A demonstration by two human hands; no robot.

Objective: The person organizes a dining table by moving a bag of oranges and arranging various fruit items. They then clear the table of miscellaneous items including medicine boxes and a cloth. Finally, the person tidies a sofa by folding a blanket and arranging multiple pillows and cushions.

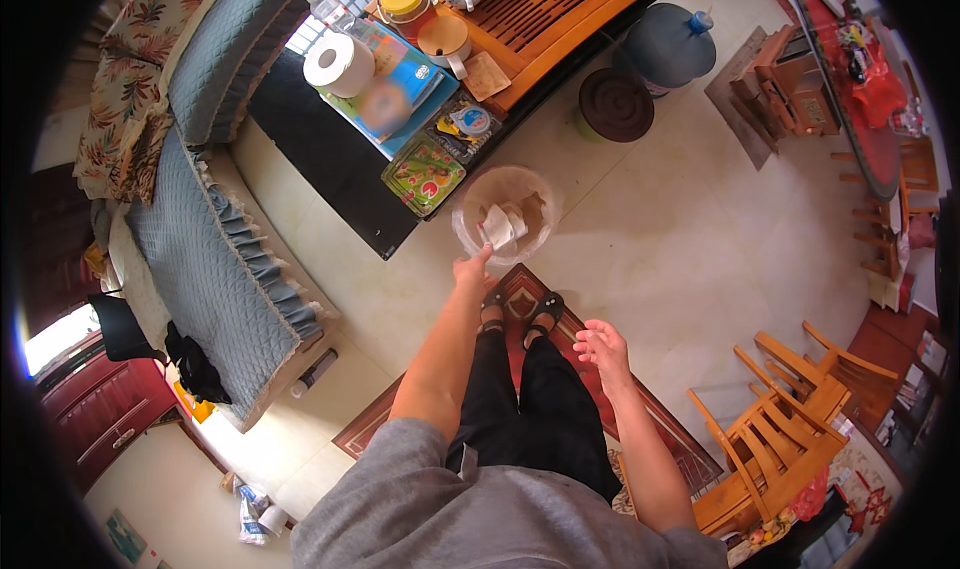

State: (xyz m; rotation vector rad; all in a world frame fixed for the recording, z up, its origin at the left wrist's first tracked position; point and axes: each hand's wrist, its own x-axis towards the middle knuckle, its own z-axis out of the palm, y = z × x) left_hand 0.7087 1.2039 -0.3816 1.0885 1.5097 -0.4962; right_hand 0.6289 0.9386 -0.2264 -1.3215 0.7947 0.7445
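My left hand (474, 267) reaches forward to the near rim of a round waste bin (549, 228) lined with a clear plastic bag. Its thumb overlaps the rim in the picture; whether it grips the bin or the liner cannot be told. Crumpled white paper (501, 225) lies inside the bin. Off to the right, my right hand (602, 346) hangs in the air above the red patterned mat (525, 291), its fingers loosely bent and holding nothing. Just beyond the bin, a green printed tray (424, 175) rests on the corner of the black table (352, 186).
The table also bears a toilet paper roll (339, 65), books, a mug (444, 40) and a wooden tea tray (555, 14). A brown-lidded container (616, 105) and a large water bottle (667, 48) stand on the floor. A sofa (217, 269) is at left, wooden chairs (780, 434) at right.
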